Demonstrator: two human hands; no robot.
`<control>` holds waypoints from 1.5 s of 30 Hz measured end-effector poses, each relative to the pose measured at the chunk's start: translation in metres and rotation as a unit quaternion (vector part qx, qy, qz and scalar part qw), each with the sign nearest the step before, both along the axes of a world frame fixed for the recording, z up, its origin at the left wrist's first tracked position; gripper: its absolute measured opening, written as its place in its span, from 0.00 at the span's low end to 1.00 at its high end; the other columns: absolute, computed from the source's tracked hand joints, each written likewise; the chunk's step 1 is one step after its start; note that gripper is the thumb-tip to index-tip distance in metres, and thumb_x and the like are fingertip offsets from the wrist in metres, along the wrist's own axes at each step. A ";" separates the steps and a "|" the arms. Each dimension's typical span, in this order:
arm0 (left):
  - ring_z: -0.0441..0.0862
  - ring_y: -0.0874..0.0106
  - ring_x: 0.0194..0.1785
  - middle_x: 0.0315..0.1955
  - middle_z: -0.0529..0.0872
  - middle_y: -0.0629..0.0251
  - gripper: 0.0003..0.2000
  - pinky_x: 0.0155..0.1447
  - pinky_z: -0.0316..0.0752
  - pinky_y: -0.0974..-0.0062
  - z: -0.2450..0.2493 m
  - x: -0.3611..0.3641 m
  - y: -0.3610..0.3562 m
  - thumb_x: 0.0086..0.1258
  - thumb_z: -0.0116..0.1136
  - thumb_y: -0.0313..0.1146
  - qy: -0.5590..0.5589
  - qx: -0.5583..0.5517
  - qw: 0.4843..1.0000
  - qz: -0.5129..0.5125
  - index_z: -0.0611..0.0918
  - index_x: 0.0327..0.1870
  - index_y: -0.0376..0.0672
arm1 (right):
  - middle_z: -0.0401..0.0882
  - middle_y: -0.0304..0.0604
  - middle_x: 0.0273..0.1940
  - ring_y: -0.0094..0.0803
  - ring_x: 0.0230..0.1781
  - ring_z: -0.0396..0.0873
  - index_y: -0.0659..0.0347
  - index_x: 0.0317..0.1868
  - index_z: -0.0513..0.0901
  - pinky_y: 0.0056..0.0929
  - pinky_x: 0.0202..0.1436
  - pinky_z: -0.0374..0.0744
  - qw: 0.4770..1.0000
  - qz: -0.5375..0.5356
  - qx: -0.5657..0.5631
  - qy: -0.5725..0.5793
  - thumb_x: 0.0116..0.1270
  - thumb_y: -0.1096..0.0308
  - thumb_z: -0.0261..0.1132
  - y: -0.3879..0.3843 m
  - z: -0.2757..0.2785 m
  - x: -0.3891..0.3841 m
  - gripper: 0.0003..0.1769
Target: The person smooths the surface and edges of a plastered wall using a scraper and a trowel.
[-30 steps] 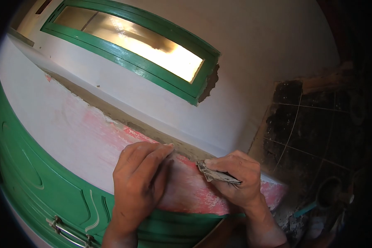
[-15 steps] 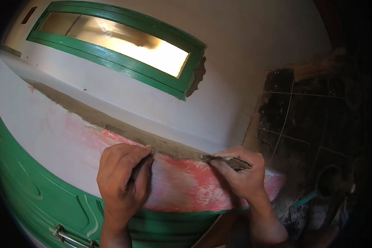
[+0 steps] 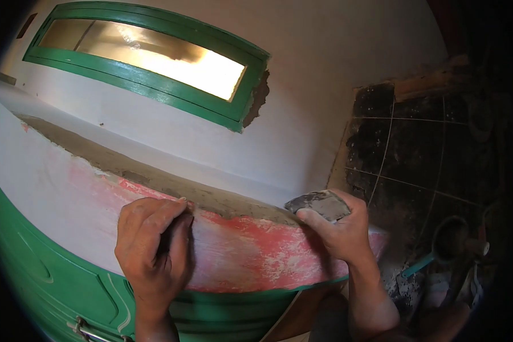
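I count one flat grey piece (image 3: 320, 204), clasped between thumb and fingers of my right hand (image 3: 349, 229), near the right end of one grey ledge (image 3: 97, 149); my left hand (image 3: 150, 245) curls at the ledge's front edge, and I can't tell whether it pinches anything

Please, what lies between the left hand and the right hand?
In the head view, between the left hand and right hand lie a patchy red surface and, along its upper edge, a greyish strip; no loose object shows.
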State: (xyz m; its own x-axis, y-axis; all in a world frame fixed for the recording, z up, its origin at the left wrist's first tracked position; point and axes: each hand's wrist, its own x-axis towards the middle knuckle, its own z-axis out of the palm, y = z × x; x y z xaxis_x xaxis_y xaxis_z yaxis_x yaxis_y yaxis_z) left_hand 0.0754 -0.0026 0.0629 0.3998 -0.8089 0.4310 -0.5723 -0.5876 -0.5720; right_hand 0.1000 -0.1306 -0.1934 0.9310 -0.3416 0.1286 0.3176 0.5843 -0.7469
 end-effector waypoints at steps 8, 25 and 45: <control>0.87 0.58 0.43 0.37 0.91 0.58 0.14 0.51 0.81 0.63 -0.001 0.001 0.000 0.62 0.75 0.14 -0.004 -0.005 1.000 -0.001 0.90 0.47 0.38 | 0.95 0.44 0.37 0.25 0.37 0.89 0.65 0.46 0.94 0.28 0.46 0.85 0.998 0.007 -0.058 -0.020 0.67 0.67 0.83 0.000 -0.006 -0.003 0.12; 0.88 0.60 0.47 0.41 0.91 0.55 0.16 0.55 0.82 0.66 -0.003 0.001 0.004 0.64 0.71 0.12 0.011 -0.001 1.000 -0.004 0.89 0.52 0.35 | 0.93 0.49 0.38 0.42 0.35 0.93 0.66 0.47 0.94 0.35 0.41 0.87 0.978 -0.190 -0.085 -0.034 0.67 0.74 0.78 0.020 0.020 -0.026 0.09; 0.88 0.59 0.45 0.38 0.93 0.59 0.16 0.55 0.80 0.64 -0.008 0.002 0.002 0.61 0.73 0.14 -0.009 -0.035 0.999 -0.007 0.89 0.49 0.38 | 0.90 0.53 0.34 0.52 0.33 0.90 0.64 0.42 0.92 0.41 0.39 0.87 0.980 -0.134 -0.146 -0.003 0.67 0.71 0.76 0.012 0.014 -0.023 0.06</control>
State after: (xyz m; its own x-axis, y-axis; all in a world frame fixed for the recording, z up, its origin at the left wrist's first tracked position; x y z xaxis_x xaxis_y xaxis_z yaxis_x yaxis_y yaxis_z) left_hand 0.0778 -0.0002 0.0545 0.3810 -0.7823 0.4928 -0.5711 -0.6183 -0.5399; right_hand 0.0766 -0.1190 -0.1792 0.8123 -0.5211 0.2622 0.4343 0.2403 -0.8681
